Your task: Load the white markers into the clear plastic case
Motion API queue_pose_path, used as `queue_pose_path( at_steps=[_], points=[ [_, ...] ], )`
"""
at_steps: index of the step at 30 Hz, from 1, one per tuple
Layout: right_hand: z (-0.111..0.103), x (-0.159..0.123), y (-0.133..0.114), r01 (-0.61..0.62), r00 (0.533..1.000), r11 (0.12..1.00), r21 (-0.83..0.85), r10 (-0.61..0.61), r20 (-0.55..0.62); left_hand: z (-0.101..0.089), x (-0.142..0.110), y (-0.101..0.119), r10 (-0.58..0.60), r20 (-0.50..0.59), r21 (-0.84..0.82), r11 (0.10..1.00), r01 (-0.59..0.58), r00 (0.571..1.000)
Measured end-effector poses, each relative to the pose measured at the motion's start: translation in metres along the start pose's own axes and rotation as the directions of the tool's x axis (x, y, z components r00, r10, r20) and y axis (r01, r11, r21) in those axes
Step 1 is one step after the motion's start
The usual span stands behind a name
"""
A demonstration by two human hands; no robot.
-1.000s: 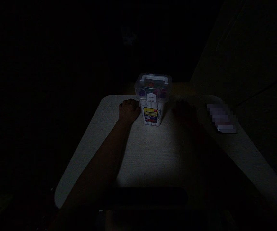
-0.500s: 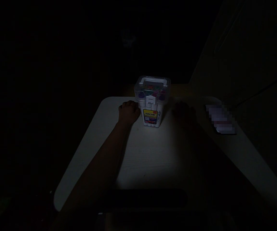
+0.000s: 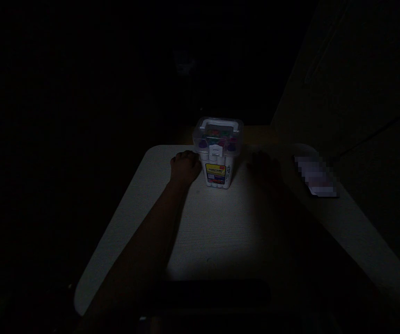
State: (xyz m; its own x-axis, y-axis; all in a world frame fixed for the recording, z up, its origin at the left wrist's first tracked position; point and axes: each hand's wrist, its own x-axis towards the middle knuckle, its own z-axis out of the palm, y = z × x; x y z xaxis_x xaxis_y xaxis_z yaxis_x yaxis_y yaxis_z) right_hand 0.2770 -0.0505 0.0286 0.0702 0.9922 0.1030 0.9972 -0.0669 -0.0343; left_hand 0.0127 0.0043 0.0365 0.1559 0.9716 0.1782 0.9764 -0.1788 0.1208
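Note:
A clear plastic box of markers (image 3: 216, 174) stands upright on the pale table (image 3: 214, 222), its lid on and its white handle folded down. White marker barrels show through the wall, with coloured caps under the lid. My left hand (image 3: 185, 168) lies palm down on the tabletop just left of the box, fingers stretched forward and nothing held. To the right of the box, my right hand (image 3: 265, 168) rests on the table in deep shadow. Its fingers look spread, and I see nothing in them.
A phone (image 3: 316, 177), its screen blurred out, lies near the table's right edge. Behind it a dark cable (image 3: 377, 132) runs along the wall (image 3: 367, 83). The room around the table is almost black.
The whole scene sits slightly lower in the view, as the camera has tilted a little. Both hands and the marker box keep their places on the table.

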Motion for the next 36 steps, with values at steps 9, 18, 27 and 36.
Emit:
queue_pose_path(
  at_steps=[9, 18, 27, 36],
  points=[
    [-0.01, -0.007, -0.002, 0.025, 0.999, 0.999, 0.037, -0.027, 0.034, 0.003, 0.001, -0.002, 0.014, -0.009, -0.023, 1.0, -0.014, 1.0],
    [-0.009, -0.006, -0.002, 0.014, 0.999, 0.999, 0.039, -0.016, 0.041, 0.003, 0.001, -0.003, 0.017, -0.002, -0.023, 1.0, -0.017, 1.0],
    [-0.006, -0.006, -0.003, -0.001, 1.0, 1.0, 0.002, 0.001, 0.03, 0.002, 0.0, -0.003, 0.021, 0.003, -0.039, 0.999, -0.021, 1.0],
    [0.001, 0.0, 0.0, -0.024, 0.999, 0.999, -0.032, 0.025, 0.035, 0.0, 0.001, -0.001, 0.012, -0.004, -0.033, 0.999, -0.012, 1.0]
  ],
)
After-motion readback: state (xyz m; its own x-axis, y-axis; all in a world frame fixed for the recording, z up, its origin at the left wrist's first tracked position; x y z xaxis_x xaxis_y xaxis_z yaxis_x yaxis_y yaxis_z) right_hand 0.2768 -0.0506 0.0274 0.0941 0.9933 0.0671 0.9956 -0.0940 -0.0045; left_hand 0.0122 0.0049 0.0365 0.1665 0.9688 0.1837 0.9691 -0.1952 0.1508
